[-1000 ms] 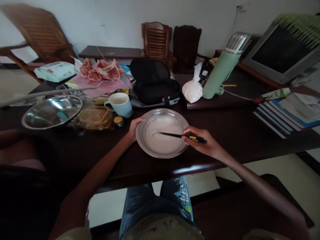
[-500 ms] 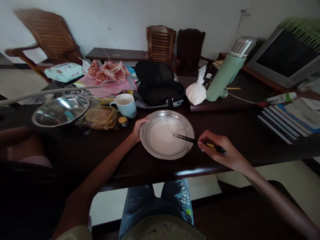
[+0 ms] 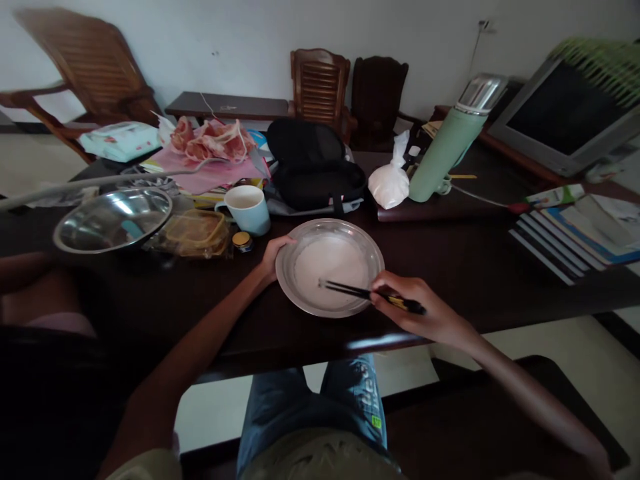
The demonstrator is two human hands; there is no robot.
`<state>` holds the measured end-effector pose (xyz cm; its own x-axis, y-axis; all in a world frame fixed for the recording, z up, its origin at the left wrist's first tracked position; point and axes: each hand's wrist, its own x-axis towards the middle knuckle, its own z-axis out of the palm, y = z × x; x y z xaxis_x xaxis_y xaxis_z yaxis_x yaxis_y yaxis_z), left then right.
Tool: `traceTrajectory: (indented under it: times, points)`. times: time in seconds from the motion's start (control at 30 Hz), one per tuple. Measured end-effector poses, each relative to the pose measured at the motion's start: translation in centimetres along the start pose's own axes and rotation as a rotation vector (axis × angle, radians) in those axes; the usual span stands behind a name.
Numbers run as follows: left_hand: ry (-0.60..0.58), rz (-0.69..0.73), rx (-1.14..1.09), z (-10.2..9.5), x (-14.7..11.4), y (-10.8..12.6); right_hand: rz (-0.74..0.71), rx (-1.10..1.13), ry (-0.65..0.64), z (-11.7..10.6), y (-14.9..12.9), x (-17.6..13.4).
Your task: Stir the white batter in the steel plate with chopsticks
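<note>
Head view: one metal basin (image 3: 290,283), round, near the front edge of a dark table (image 3: 450,257), holding a pale, smooth mixture (image 3: 330,259). Left hand (image 3: 273,256): clasping the basin's left rim, thumb on top, other fingers mostly hidden. Right hand (image 3: 407,300): pinching black chopsticks (image 3: 347,289) at the basin's right side, tips at the mixture. Also: light-blue mug (image 3: 249,217), small yellow-lidded jar (image 3: 242,241) just beside it; knotted bag of white contents (image 3: 389,185) next to a green flask (image 3: 445,153).

TV (image 3: 555,113) w/ green cover (image 3: 597,59) far R, bks (image 3: 553,245) nearer, prob. wipes pk (image 3: 120,142) far L.
</note>
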<state>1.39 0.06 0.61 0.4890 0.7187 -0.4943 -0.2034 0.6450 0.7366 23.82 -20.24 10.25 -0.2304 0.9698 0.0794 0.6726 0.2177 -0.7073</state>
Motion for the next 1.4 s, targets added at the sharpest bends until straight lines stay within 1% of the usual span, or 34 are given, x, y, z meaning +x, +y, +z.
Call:
traceTrajectory:
  times: [0.1,0.17,0.23,0.3,0.33,0.4,0.5,0.6,0.67,0.73,0.83,0.87,0.93,1.0,1.03,1.1,1.17,1.2,1.23,1.3,1.37,1.4]
  points:
    - [-0.057,0.083,-0.017,0.2,0.0,-0.1,-0.028,-0.117,0.036,0.3,-0.1,0.3]
    - [-0.127,0.148,-0.021,0.4,0.0,-0.1,-0.001,-0.163,0.049,0.1,-0.5,0.1]
    - [-0.199,0.204,-0.023,0.4,0.2,0.0,0.026,-0.108,0.014,0.0,-1.0,-0.2]
    - [-0.238,0.244,-0.022,0.4,0.4,0.0,0.024,-0.02,-0.018,0.1,-1.2,0.0]
    - [-0.239,0.261,-0.019,0.3,0.4,0.1,0.012,0.007,-0.014,0.2,-1.1,0.2]
    - [-0.218,0.291,-0.011,0.2,0.5,0.1,-0.005,0.011,0.038,0.4,-0.5,0.6]
    - [-0.192,0.309,0.007,0.2,0.4,0.1,0.051,0.016,0.124,0.2,0.5,0.5]
    - [-0.195,0.296,0.017,0.3,0.3,0.1,0.137,0.173,0.116,0.3,1.4,0.4]
    - [-0.194,0.295,0.007,0.3,0.3,0.0,0.158,0.269,0.124,0.6,2.1,0.8]
    - [-0.193,0.304,-0.005,0.3,0.4,0.0,0.185,0.314,0.191,0.8,3.1,1.4]
    - [-0.206,0.304,-0.006,0.2,0.5,0.0,0.259,0.338,0.343,0.6,4.1,1.3]
    - [-0.213,0.299,-0.002,0.1,0.5,0.0,0.279,0.348,0.353,0.5,4.2,1.1]
    - [-0.223,0.287,0.008,0.1,0.6,-0.1,0.295,0.382,0.287,0.7,4.2,0.7]
    - [-0.222,0.279,0.018,0.0,0.6,-0.1,0.27,0.417,0.2,1.1,3.9,0.9]
    - [-0.218,0.28,0.02,0.0,0.6,-0.1,0.248,0.423,0.193,1.4,3.9,1.2]
    - [-0.212,0.293,0.018,0.0,0.7,-0.1,0.223,0.408,0.249,1.4,3.9,1.7]
    - [-0.214,0.306,0.013,0.0,0.7,-0.1,0.253,0.375,0.33,1.0,3.9,1.6]
    - [-0.215,0.304,0.012,0.0,0.7,-0.1,0.283,0.36,0.347,0.6,3.9,1.3]
    - [-0.215,0.298,0.015,0.0,0.7,-0.1,0.316,0.349,0.337,0.3,3.8,0.9]
    - [-0.211,0.287,0.02,0.0,0.7,-0.2,0.356,0.355,0.257,0.1,3.5,0.5]
    - [-0.21,0.284,0.018,0.0,0.7,-0.2,0.337,0.378,0.187,0.2,3.3,0.7]
    - [-0.216,0.286,0.013,-0.1,0.7,-0.2,0.316,0.385,0.191,0.4,3.3,1.0]
